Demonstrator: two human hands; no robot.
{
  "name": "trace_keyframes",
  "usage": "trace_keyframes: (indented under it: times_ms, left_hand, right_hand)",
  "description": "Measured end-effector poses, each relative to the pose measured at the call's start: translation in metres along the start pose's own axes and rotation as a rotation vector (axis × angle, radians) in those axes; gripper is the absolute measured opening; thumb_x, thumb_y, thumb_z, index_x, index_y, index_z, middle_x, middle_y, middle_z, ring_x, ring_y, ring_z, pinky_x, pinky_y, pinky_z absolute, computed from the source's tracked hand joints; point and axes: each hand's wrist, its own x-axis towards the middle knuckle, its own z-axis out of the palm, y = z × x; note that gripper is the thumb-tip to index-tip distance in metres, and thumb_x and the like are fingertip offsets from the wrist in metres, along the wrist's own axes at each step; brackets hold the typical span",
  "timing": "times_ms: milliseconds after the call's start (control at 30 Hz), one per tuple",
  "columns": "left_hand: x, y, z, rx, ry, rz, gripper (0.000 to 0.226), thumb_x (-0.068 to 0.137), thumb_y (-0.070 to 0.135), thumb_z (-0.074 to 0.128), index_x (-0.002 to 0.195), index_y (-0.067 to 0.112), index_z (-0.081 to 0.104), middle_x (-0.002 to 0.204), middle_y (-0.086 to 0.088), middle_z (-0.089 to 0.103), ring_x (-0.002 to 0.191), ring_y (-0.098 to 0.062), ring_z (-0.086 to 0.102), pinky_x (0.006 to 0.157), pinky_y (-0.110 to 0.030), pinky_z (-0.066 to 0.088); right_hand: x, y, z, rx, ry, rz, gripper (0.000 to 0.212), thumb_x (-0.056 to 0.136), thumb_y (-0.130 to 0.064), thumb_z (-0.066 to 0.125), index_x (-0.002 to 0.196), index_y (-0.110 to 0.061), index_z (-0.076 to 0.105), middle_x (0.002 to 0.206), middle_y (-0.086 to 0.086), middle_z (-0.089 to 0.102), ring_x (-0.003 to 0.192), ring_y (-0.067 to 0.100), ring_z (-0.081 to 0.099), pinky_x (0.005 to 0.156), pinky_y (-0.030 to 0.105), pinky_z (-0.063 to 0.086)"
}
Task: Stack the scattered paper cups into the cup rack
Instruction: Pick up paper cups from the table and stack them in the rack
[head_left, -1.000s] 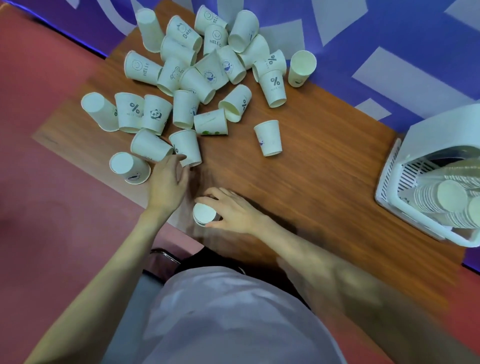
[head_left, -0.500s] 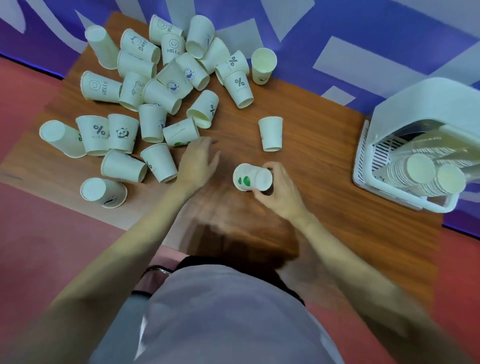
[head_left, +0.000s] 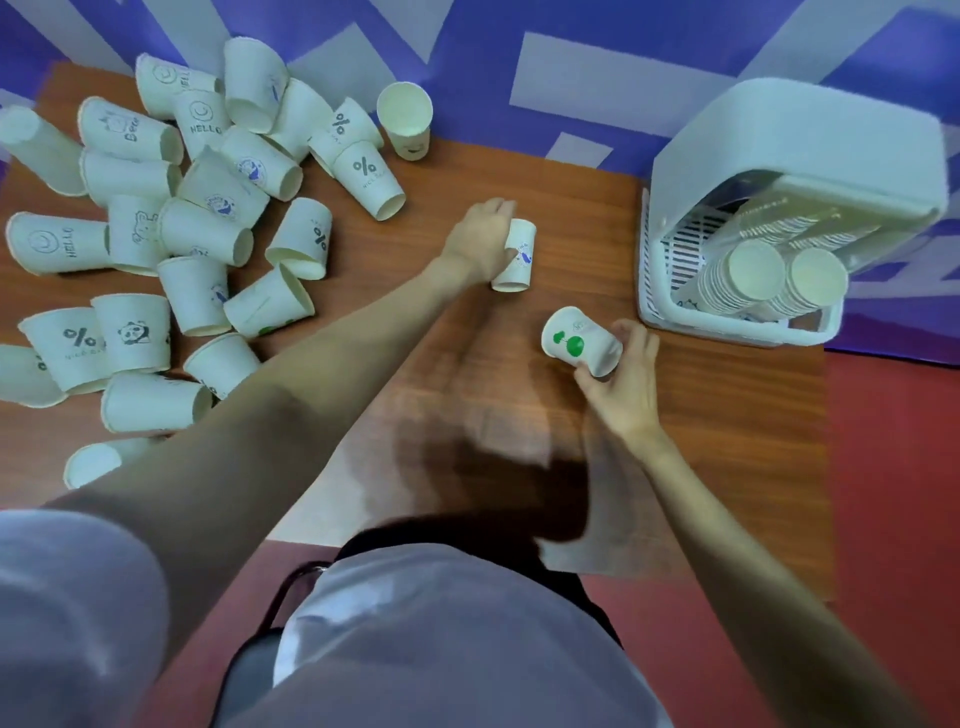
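while the right hand (head_left: 626, 382) curls round a green-printed cup (head_left: 581, 340) near the table's (head_left: 571, 176) right edge by the cup rack (head_left: 795, 208), the left hand (head_left: 483, 239) closes on a lone cup (head_left: 517, 257) mid-table and could tip or crush it.

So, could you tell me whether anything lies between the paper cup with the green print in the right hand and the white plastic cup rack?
Nothing visible does. The right hand grips the green-printed paper cup above bare brown wooden table, and the white plastic cup rack stands just beyond it.
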Motion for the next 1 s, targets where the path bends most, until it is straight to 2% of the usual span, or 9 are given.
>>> trace_keyframes:
  times_ms: [133,233,333,433,633,733,833,900,1000]
  left_hand:
    - [0.009,0.011,0.010,0.080,-0.050,0.000,0.059,0.089,0.018,0.059,0.139,0.005,0.031,0.142,-0.016,0.039,0.128,-0.036,0.037,0.105,-0.047,0.036]
    - [0.004,0.015,0.018,0.092,0.005,0.002,0.046,0.088,0.013,0.058,0.129,0.004,0.040,0.131,-0.018,0.046,0.119,-0.037,0.042,0.097,-0.047,0.040]
    - [-0.009,0.017,0.022,0.038,0.094,0.024,0.030,0.087,0.007,0.055,0.116,0.002,0.048,0.117,-0.018,0.053,0.108,-0.036,0.047,0.089,-0.047,0.041]
    - [-0.024,0.020,0.024,-0.073,0.160,0.059,0.022,0.087,0.004,0.050,0.108,0.004,0.055,0.109,-0.015,0.059,0.103,-0.034,0.052,0.082,-0.045,0.044]
    - [-0.070,0.038,0.029,-0.178,0.287,0.109,0.022,0.087,0.003,0.056,0.107,0.005,0.065,0.106,-0.013,0.068,0.101,-0.032,0.059,0.084,-0.039,0.046]
    - [-0.096,0.049,0.033,-0.179,0.336,0.184,0.018,0.083,-0.002,0.059,0.099,0.001,0.067,0.097,-0.016,0.070,0.089,-0.036,0.061,0.078,-0.042,0.048]
    - [-0.119,0.061,0.039,-0.180,0.373,0.161,0.017,0.082,-0.002,0.061,0.096,0.003,0.069,0.094,-0.015,0.070,0.085,-0.036,0.062,0.074,-0.041,0.048]
    - [-0.132,0.068,0.045,-0.207,0.410,0.122,0.017,0.081,-0.002,0.063,0.095,0.004,0.070,0.093,-0.014,0.070,0.085,-0.035,0.063,0.073,-0.041,0.050]
    - [-0.148,0.081,0.053,-0.238,0.420,0.085,0.019,0.080,-0.004,0.065,0.095,0.006,0.070,0.094,-0.012,0.071,0.085,-0.034,0.063,0.073,-0.041,0.051]
  right_hand:
    - [-0.007,0.012,-0.007,-0.001,0.030,0.071,0.061,0.069,-0.008,0.073,0.121,-0.001,0.043,0.117,0.020,0.044,0.102,0.013,0.036,0.078,0.016,0.034]
    - [-0.014,0.021,-0.011,-0.034,0.010,0.118,0.061,0.070,-0.010,0.073,0.122,-0.001,0.042,0.119,0.019,0.044,0.105,0.016,0.037,0.084,0.031,0.041]
    - [-0.018,0.029,-0.018,-0.068,-0.049,0.177,0.066,0.071,-0.014,0.073,0.126,-0.004,0.040,0.121,0.015,0.041,0.109,0.028,0.046,0.084,0.037,0.045]
    - [-0.019,0.038,-0.024,-0.207,-0.165,0.183,0.072,0.073,-0.022,0.073,0.132,-0.005,0.037,0.121,0.016,0.042,0.112,0.035,0.047,0.094,0.042,0.044]
    - [-0.018,0.048,-0.028,-0.324,-0.301,0.232,0.086,0.074,-0.029,0.071,0.143,-0.012,0.024,0.125,0.018,0.042,0.116,0.037,0.044,0.099,0.044,0.039]
    - [-0.013,0.048,-0.030,-0.337,-0.283,0.128,0.090,0.080,-0.029,0.067,0.150,-0.026,0.011,0.129,0.018,0.033,0.119,0.036,0.037,0.106,0.044,0.034]
    - [-0.003,0.046,-0.034,-0.347,-0.308,-0.020,0.072,0.087,-0.023,0.063,0.148,-0.028,0.024,0.132,0.017,0.032,0.123,0.034,0.038,0.109,0.041,0.034]
    - [0.001,0.045,-0.037,-0.360,-0.312,-0.065,0.047,0.089,-0.017,0.060,0.134,-0.017,0.046,0.127,0.017,0.037,0.116,0.036,0.046,0.103,0.040,0.039]
    - [0.003,0.044,-0.045,-0.329,-0.307,-0.060,0.025,0.091,-0.011,0.057,0.115,-0.008,0.058,0.124,0.015,0.045,0.107,0.036,0.052,0.095,0.044,0.043]
